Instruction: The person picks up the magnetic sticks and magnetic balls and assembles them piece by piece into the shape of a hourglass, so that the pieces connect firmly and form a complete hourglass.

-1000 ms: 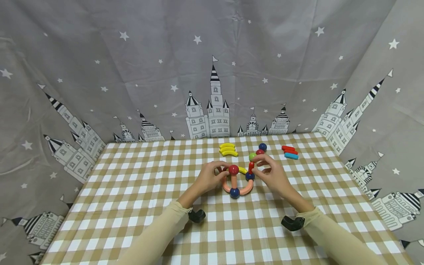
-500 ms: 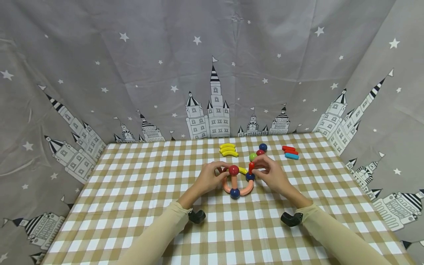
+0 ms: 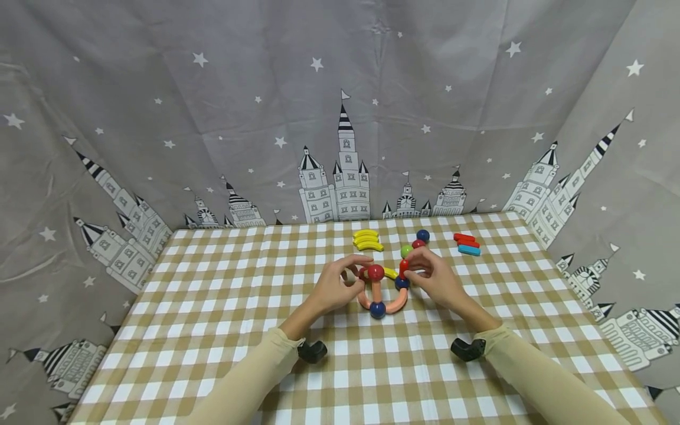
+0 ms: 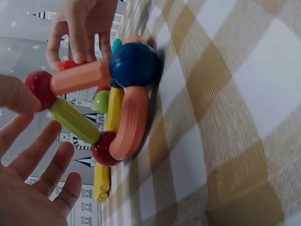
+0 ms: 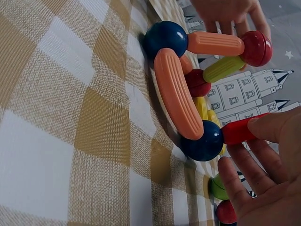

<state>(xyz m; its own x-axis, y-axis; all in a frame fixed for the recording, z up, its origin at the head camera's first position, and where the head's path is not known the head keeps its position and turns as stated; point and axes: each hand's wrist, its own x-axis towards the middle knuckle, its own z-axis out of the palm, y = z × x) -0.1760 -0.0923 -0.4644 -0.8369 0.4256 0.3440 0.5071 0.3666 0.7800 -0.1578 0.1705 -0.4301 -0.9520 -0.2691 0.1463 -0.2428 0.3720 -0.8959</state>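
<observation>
One red stick (image 3: 404, 270) in the head view, pinched between thumb and finger of the right grip (image 3: 437, 276), its foot on a blue ball (image 3: 402, 284) just below! Across from it, the left grip (image 3: 336, 286) stands wide beside the top red ball (image 3: 376, 272), which caps an upright orange stick (image 3: 376, 291); a front blue ball (image 3: 378, 310) sits under that. Beyond the right grip, a green ball (image 3: 406, 251), with another red ball (image 3: 418, 244) near it; farther off to its right, a blue block (image 3: 469, 250); and beyond the left grip, three yellow curved pieces (image 3: 369, 246).

Over to the left wrist: fingers fanned apart, thumb right at the top red ball, contact hard to call! A lime stick (image 4: 74, 121) runs from that ball down to a lower red ball (image 4: 104, 149).

Right wrist now: thumb pressed on the red stick, other fingers spread beside it, and a curved orange piece (image 5: 178, 94) links the two blue balls, on the counter (image 5: 101, 127) side of the grip.
</observation>
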